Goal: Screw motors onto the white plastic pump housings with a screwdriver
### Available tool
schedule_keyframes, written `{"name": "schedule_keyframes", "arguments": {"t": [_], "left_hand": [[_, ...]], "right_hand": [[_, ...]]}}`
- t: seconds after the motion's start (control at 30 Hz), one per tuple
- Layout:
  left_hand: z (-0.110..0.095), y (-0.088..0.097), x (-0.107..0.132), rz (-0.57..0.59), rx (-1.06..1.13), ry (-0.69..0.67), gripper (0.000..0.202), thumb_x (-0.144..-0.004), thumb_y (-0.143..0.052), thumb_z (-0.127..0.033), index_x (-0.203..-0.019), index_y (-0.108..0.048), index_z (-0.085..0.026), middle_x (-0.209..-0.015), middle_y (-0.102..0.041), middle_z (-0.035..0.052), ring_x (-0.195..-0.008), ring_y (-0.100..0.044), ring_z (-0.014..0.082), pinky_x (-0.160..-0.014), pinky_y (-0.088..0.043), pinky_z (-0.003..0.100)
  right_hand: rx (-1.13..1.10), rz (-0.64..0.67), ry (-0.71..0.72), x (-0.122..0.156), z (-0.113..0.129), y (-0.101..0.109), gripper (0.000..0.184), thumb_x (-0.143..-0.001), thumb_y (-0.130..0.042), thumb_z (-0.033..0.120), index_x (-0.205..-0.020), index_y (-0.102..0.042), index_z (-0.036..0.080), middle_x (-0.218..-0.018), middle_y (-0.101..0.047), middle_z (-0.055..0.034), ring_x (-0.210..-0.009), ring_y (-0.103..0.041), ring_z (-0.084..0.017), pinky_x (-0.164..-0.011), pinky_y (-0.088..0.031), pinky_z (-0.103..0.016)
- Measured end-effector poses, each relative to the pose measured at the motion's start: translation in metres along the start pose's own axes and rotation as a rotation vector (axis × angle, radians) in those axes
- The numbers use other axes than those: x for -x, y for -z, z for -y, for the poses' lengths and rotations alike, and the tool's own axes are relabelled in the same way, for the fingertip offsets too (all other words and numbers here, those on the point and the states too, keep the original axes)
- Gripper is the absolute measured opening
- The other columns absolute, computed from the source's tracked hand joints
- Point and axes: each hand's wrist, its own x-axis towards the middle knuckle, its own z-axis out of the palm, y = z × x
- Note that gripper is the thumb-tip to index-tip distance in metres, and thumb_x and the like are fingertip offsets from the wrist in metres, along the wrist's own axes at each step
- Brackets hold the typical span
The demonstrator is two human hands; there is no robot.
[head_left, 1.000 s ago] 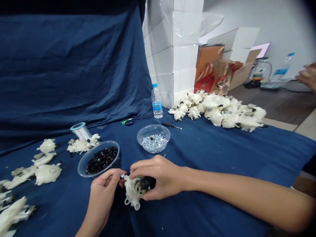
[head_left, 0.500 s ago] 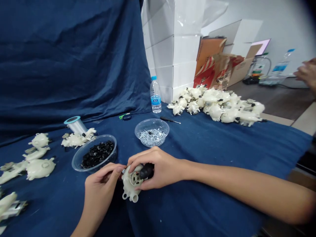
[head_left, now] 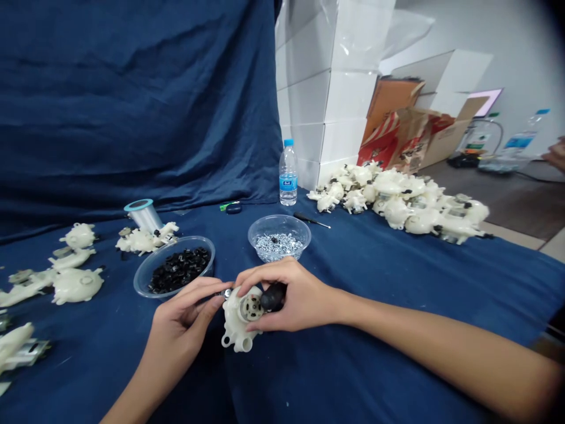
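My right hand point(head_left: 302, 294) grips a cream-white plastic housing point(head_left: 233, 321) from the right, its fingers over the top and thumb below. A round motor end with dark slots point(head_left: 252, 307) shows in the housing's face. A black rounded piece, like a screwdriver handle point(head_left: 273, 297), is tucked in the same hand; its far end is hidden. At the housing's upper left edge, the finger and thumb of my left hand point(head_left: 189, 315) close in beside a small shiny metal piece point(head_left: 226, 292). Exactly what they pinch is hard to see.
A bowl of small black parts point(head_left: 140, 281) stands left, a bowl of screws point(head_left: 252, 235) ahead. Behind are a water bottle point(head_left: 288, 176), a screwdriver point(head_left: 311, 220) and a wire spool point(head_left: 145, 216). Similar housings lie left point(head_left: 78, 285) and piled right point(head_left: 406, 200). Another person's hand point(head_left: 556, 156) shows far right.
The view has shifted, so the table things appear farther right. Both hands still hold the housing together; the left fingertips have moved slightly against its edge.
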Motion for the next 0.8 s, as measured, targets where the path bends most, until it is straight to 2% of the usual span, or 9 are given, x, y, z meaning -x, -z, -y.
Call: {"name": "schedule_keyframes", "arguments": {"t": [0.13,0.23,0.37,0.43,0.5,0.6,0.67,0.73,0.8], "left_hand": [[0.006,-0.002,0.002,-0.058,0.099,0.095,0.017,-0.09,-0.074,-0.028,-0.107,-0.079,-0.028,-0.095,-0.081,0.0002,-0.084,-0.079,0.0156,-0.075,-0.064,0.019],[0.005,-0.003,0.003,-0.072,0.135,0.135,0.01,-0.087,-0.077,-0.029,-0.095,-0.08,-0.026,-0.097,-0.08,0.0016,-0.085,-0.079,0.0173,-0.075,-0.065,0.02],[0.0,-0.003,0.0,-0.098,0.167,0.17,0.016,-0.08,-0.083,-0.035,-0.091,-0.082,-0.023,-0.104,-0.081,0.006,-0.092,-0.079,0.0231,-0.079,-0.067,0.026],[-0.002,-0.002,-0.001,-0.099,0.188,0.191,0.017,-0.078,-0.085,-0.035,-0.089,-0.083,-0.023,-0.104,-0.081,0.0063,-0.092,-0.079,0.0235,-0.079,-0.067,0.026],[-0.002,-0.003,-0.002,-0.096,0.212,0.212,0.013,-0.079,-0.084,-0.033,-0.089,-0.084,-0.025,-0.103,-0.082,0.0045,-0.089,-0.08,0.0208,-0.076,-0.066,0.022],[-0.004,-0.005,-0.002,-0.101,0.236,0.222,0.008,-0.083,-0.081,-0.03,-0.091,-0.084,-0.031,-0.102,-0.083,-0.0006,-0.085,-0.081,0.0149,-0.074,-0.062,0.013],[-0.007,-0.006,-0.002,-0.112,0.228,0.201,0.01,-0.082,-0.081,-0.027,-0.09,-0.084,-0.033,-0.099,-0.083,-0.0039,-0.085,-0.08,0.012,-0.073,-0.06,0.008],[-0.012,-0.007,-0.001,-0.131,0.212,0.171,0.014,-0.08,-0.081,-0.024,-0.089,-0.084,-0.036,-0.097,-0.083,-0.0068,-0.087,-0.079,0.0097,-0.073,-0.057,0.004],[-0.017,-0.006,0.001,-0.15,0.172,0.133,0.018,-0.082,-0.079,-0.023,-0.091,-0.083,-0.038,-0.098,-0.082,-0.0089,-0.089,-0.078,0.0078,-0.075,-0.055,0.002]], "right_hand": [[-0.003,-0.025,-0.012,0.0,-0.001,0.0,0.034,-0.073,-0.089,0.025,-0.103,-0.076,0.015,-0.106,-0.079,-0.0072,-0.082,-0.072,-0.013,-0.077,-0.057,-0.024],[-0.028,-0.035,-0.025,-0.001,-0.001,0.0,0.035,-0.072,-0.09,0.024,-0.104,-0.076,0.015,-0.106,-0.079,-0.007,-0.079,-0.071,-0.013,-0.075,-0.056,-0.023],[-0.092,-0.036,-0.041,-0.002,0.0,-0.001,0.037,-0.07,-0.091,0.02,-0.103,-0.076,0.015,-0.107,-0.078,-0.0078,-0.085,-0.072,-0.015,-0.078,-0.057,-0.025],[-0.139,-0.046,-0.056,-0.002,0.001,-0.001,0.038,-0.068,-0.092,0.016,-0.103,-0.076,0.015,-0.108,-0.077,-0.0078,-0.089,-0.073,-0.016,-0.081,-0.057,-0.025],[-0.21,-0.059,-0.086,-0.002,0.002,-0.002,0.04,-0.066,-0.092,0.013,-0.102,-0.076,0.016,-0.108,-0.077,-0.0067,-0.09,-0.072,-0.015,-0.079,-0.056,-0.024],[-0.316,-0.079,-0.167,-0.002,0.004,-0.003,0.042,-0.063,-0.094,0.011,-0.101,-0.076,0.017,-0.108,-0.076,-0.0062,-0.081,-0.068,-0.012,-0.067,-0.053,-0.02],[-0.328,-0.075,-0.239,-0.002,0.005,-0.004,0.046,-0.06,-0.095,0.011,-0.102,-0.076,0.016,-0.109,-0.077,-0.0065,-0.064,-0.057,-0.006,-0.055,-0.045,-0.018],[-0.306,-0.061,-0.283,-0.001,0.006,-0.005,0.05,-0.058,-0.097,0.013,-0.103,-0.077,0.016,-0.108,-0.077,-0.0065,-0.056,-0.048,-0.004,-0.05,-0.038,-0.018],[-0.268,-0.05,-0.256,-0.001,0.006,-0.005,0.05,-0.06,-0.097,0.016,-0.105,-0.077,0.016,-0.107,-0.077,-0.0063,-0.061,-0.054,-0.007,-0.054,-0.041,-0.02]]}}
